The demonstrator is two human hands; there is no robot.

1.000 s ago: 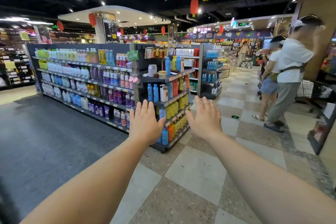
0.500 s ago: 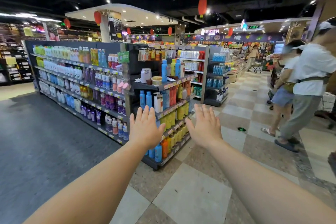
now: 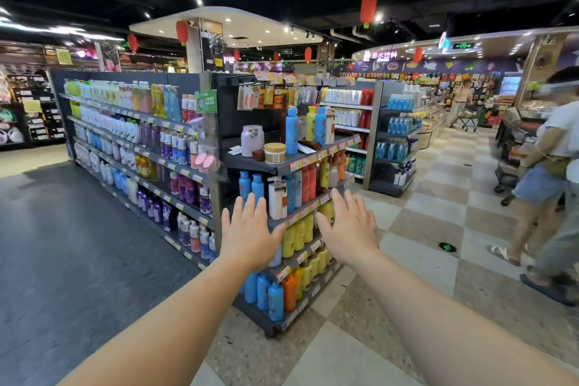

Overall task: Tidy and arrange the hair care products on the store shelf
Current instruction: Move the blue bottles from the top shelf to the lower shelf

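A dark end-cap shelf unit (image 3: 282,166) stands ahead, stocked with hair care bottles. Its top tier holds a lilac jar (image 3: 251,139), a gold-lidded tub (image 3: 274,152) and tall blue bottles (image 3: 291,130). Lower tiers carry red, yellow (image 3: 297,236), orange and blue bottles (image 3: 266,291). My left hand (image 3: 249,235) and my right hand (image 3: 351,229) are stretched out in front of the shelf, fingers straight and spread, backs toward me. Both hold nothing and stay short of the shelf.
A long aisle shelf (image 3: 131,147) of bottles runs back on the left beside dark flooring. On the right, over checkered tiles, two people (image 3: 545,185) walk past with a cart. Another shelf unit (image 3: 388,135) stands behind the end-cap.
The end-cap shelf has come closer and grown larger in view. The two people on the right have shifted further right. Both hands stay outstretched and spread.
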